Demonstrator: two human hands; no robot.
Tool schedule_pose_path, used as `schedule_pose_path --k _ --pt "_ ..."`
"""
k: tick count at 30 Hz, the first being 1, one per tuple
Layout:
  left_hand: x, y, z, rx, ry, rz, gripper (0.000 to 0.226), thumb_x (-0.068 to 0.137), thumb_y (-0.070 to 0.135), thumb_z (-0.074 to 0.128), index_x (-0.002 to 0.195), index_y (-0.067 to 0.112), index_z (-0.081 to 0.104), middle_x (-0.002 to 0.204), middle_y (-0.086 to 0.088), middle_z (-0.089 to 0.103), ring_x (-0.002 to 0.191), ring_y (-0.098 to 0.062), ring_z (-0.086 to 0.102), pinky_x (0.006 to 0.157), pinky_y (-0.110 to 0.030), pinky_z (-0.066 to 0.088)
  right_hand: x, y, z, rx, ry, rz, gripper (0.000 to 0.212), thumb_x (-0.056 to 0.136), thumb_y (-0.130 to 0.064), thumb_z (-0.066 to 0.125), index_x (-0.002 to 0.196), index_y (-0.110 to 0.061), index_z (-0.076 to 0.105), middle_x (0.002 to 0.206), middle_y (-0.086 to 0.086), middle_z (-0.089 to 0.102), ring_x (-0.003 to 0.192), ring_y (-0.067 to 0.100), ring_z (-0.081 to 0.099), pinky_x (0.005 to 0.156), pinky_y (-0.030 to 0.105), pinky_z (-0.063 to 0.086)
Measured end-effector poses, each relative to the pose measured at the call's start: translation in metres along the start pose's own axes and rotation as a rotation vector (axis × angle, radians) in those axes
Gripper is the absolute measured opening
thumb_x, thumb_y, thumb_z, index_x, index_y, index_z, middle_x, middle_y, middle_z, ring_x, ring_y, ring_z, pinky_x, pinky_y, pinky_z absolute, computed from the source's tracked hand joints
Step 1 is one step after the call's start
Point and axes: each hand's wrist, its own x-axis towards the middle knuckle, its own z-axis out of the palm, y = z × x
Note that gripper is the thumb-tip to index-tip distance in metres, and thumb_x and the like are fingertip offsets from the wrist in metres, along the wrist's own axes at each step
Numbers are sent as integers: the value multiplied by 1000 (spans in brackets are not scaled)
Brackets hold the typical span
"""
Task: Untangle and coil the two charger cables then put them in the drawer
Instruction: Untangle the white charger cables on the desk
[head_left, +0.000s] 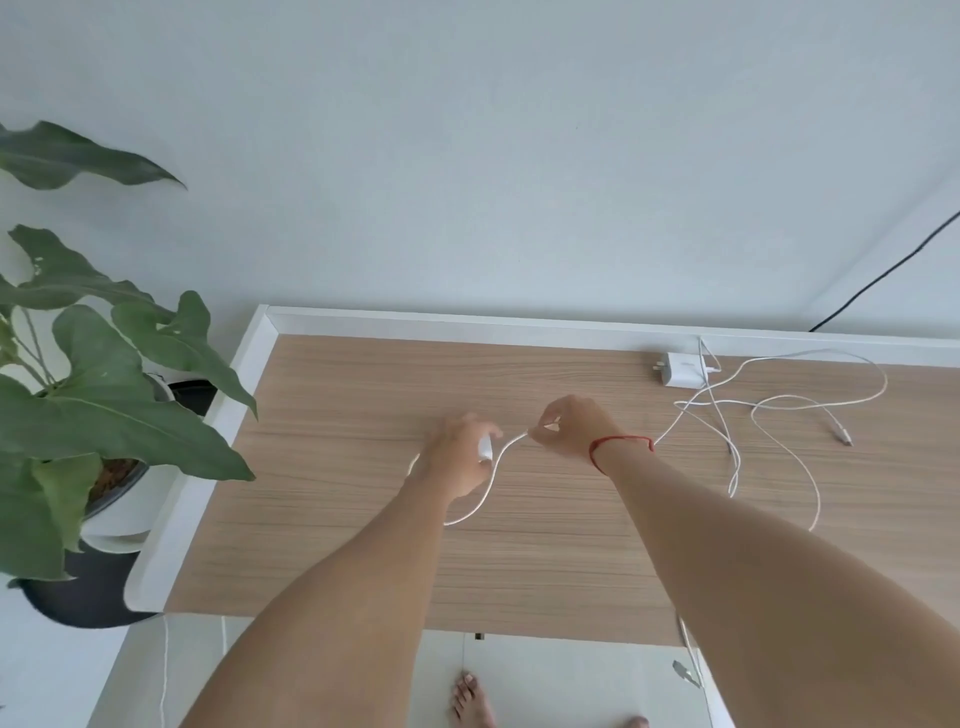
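**Charger cables, white, on desk**

Held cable: desk centre. Left hand grips its white plug; right hand pinches the cord. Loose tangle and charger brick: 2 o'clock. Wooden desk. Potted plant: 9 o'clock.

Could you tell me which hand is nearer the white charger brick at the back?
Right. The right hand is front-left of the charger brick; the left hand farther left.

Bare forearms, both — thin red string bracelet round the wrist of the right hand. Bare feet at bottom edge.
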Motion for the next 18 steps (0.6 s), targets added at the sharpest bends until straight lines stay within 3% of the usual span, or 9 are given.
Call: schedule_pose_path --k 3,7,12,14,15,18 --pt "-6 1 7 107 71 -88 27 86 30 68 110 26 57 118 -1 52 112 -25 49 95 -34 37 1 8 5 26 -12 23 30 91 -37 61 108 -16 71 117 1 65 111 22 60 92 33 48" --pt "-25 -15 0 10 203 -421 32 89 39 63 111 19 52 119 -8 47 104 -33 55 85 -39 48 4 -1 19 28 -7 48 28 92 -33 59 108 -15 70 116 4 66 109 25 61 90 34 50" --pt "-55 -66 -19 76 284 -740 50 93 47 51 121 6 50 127 -15 50 113 -36 53 91 -40 43 10 -30 44 -69 7 80 26 93 -30 52 104 -13 67 105 6 68 93 26 64 69 30 46" --pt "-70 -82 -20 141 352 -700 49 96 44 45 123 5 48 129 -17 49 117 -35 49 96 -42 38 10 -45 57 -132 -6 68 28 95 -30 48 110 -14 65 110 5 65 99 27 63 72 31 45" --pt "-76 -87 -17 154 367 -599 45 97 41 43 127 6 47 134 -18 45 123 -34 44 101 -42 36 10 -50 62 -144 -6 65 28 96 -28 46 111 -14 64 111 6 65 100 27 63 73 31 44" --pt "-91 -100 -4 152 282 -311 46 99 25 36 144 16 39 160 -11 17 148 -26 13 119 -43 15 10 -67 77 -140 -6 75 27 97 -25 43 113 -12 62 112 8 64 102 29 62 74 33 45"
